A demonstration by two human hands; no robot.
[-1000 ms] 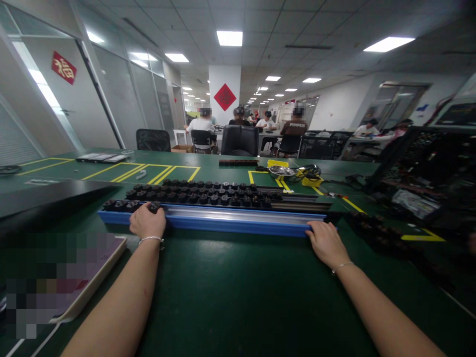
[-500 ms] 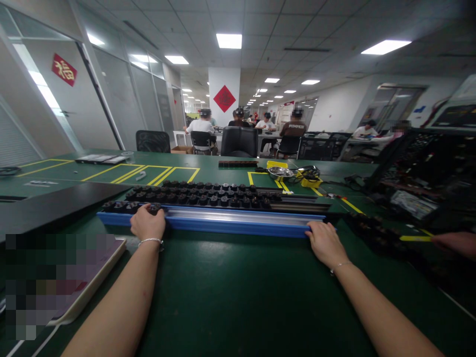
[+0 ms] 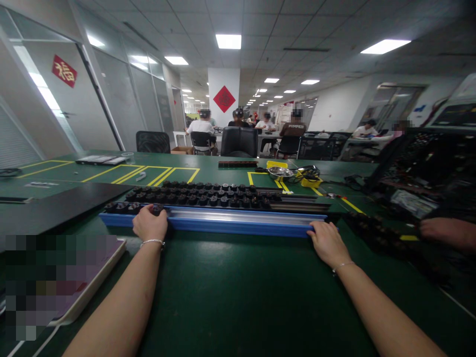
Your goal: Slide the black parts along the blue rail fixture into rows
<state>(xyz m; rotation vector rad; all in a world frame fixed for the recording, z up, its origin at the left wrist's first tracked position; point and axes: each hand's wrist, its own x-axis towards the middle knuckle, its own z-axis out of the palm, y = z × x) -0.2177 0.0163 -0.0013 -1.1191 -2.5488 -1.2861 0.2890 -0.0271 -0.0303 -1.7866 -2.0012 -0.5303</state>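
Note:
A long blue rail with a silver channel (image 3: 238,221) lies across the green table in front of me. My left hand (image 3: 149,223) rests on its left part with the fingers curled over the rail, touching a small black part (image 3: 156,208). My right hand (image 3: 327,242) grips the rail's right end, fingers bent over the edge. Behind the rail, rows of small black parts (image 3: 201,194) sit on dark rails.
A white-edged tablet (image 3: 89,282) lies at my near left, a black panel (image 3: 59,206) beyond it. Another person's hand (image 3: 444,232) reaches in at the right, near more black parts (image 3: 372,230). A metal bowl (image 3: 280,171) and cables sit farther back. People sit at distant desks.
Another person's hand has come into view at the right edge and moved further left. My own hands have shifted only slightly on the blue rail.

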